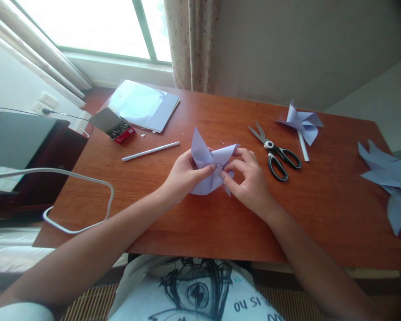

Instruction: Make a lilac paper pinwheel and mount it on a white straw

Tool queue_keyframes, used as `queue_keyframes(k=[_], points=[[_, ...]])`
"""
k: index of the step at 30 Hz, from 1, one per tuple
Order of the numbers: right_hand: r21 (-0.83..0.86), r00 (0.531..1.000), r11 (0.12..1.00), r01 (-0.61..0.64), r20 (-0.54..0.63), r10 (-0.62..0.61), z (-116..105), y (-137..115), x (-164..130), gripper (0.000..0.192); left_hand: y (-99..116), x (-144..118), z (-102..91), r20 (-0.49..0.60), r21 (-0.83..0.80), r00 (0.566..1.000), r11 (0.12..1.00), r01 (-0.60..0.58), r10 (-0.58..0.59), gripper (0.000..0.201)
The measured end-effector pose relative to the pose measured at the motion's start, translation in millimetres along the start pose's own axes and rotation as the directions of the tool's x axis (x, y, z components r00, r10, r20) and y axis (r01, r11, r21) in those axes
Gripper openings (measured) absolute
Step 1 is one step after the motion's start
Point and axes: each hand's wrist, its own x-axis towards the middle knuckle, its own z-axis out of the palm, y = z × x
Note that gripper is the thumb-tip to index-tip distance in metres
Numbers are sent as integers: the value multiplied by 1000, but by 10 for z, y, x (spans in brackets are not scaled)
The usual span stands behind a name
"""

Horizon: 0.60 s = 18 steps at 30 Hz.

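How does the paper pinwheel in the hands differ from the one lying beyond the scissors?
The pinwheel in the hands has no stick; the finished pinwheel is mounted on a white stick. The first is gripped by the left hand and right hand at the table's middle; the second lies untouched farther right. Both are pale lilac paper with folded blades.

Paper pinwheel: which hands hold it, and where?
Both: left hand and right hand pinch the lilac paper pinwheel at its centre, where the folded points meet.

The paper scraps (392,187) run off the right edge; the red box's (120,130) contents are too small to tell.
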Motion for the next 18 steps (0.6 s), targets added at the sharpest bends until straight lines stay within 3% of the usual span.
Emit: queue_keyframes(k=[10,18], points=[[-18,1000,1000,-2,-18,2,-31,4,18,10,17,-25,17,38,-17,999,1000,19,-18,51],[6,1000,1000,10,-25,-10,-39,-21,19,5,33,-2,16,-21,-42,1000,999,15,-16,43]])
